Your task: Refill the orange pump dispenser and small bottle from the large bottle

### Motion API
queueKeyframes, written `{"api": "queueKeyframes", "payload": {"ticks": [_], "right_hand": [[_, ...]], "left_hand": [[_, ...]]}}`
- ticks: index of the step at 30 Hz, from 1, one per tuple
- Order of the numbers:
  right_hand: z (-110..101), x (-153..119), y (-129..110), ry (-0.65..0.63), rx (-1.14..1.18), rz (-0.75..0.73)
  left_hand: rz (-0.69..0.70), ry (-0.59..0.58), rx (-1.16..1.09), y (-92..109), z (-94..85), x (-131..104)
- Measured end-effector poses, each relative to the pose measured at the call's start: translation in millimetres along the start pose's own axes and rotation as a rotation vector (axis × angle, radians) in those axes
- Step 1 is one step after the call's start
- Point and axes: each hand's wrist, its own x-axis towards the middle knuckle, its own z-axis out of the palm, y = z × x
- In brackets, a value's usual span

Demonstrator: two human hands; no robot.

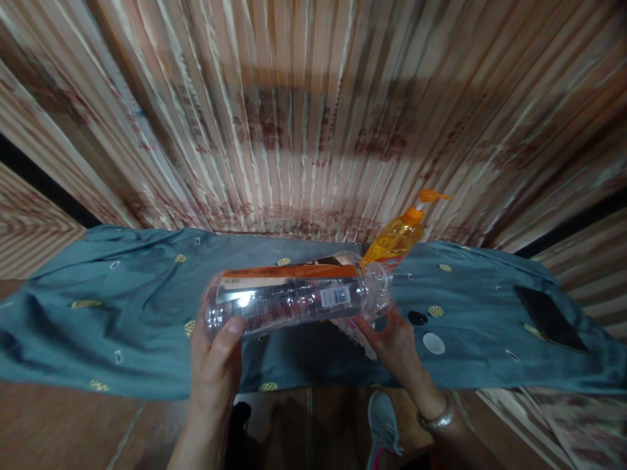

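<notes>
One clear plastic bottle (pixel 289 297) with an orange-and-cream label and a barcode lies on its side in the hands, over the middle of the cloth-covered table (pixel 147 313), its base toward the left end and its neck toward the right. Whether its mouth is capped is hard to make out. The left hand (pixel 218 346) holds the base, thumb pressed on the near side; its other fingers are mostly hidden behind the plastic. The right hand (pixel 389 336) is at the neck, thumb and forefinger apart and curled up against its underside; the remaining fingers cannot be told.

Partly covered by the bottle and the right hand is one pink-and-white crumpled piece (pixel 360 336), too blurred to name. Just behind the neck, toward the far edge, is one pump bottle (pixel 396 238) of yellow liquid with an orange pump, its lower part hidden.

Right of the right hand are two small round things: one black disc (pixel 418 318) and, closer to the near edge, one white disc (pixel 434 343). One dark flat slab (pixel 551 318) lies near the table's right end, aslant.

One bracelet (pixel 435 418) circles the right wrist. Below the near edge, one grey shoe (pixel 383 421) shows on the tiled floor (pixel 274 431), cut off by the frame. Behind the far edge hangs one pleated, patterned curtain (pixel 294 130).
</notes>
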Motion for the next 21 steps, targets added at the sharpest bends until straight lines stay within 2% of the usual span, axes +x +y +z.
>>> {"api": "queueKeyframes", "payload": {"ticks": [15,21], "right_hand": [[-4,5,-9,-0.021,-0.078,0.083],[-6,5,-12,-0.033,-0.077,0.09]], "left_hand": [[0.007,-0.023,0.018,-8,-7.9,3],[0.008,0.024,-0.01,-13,-8.9,5]]}}
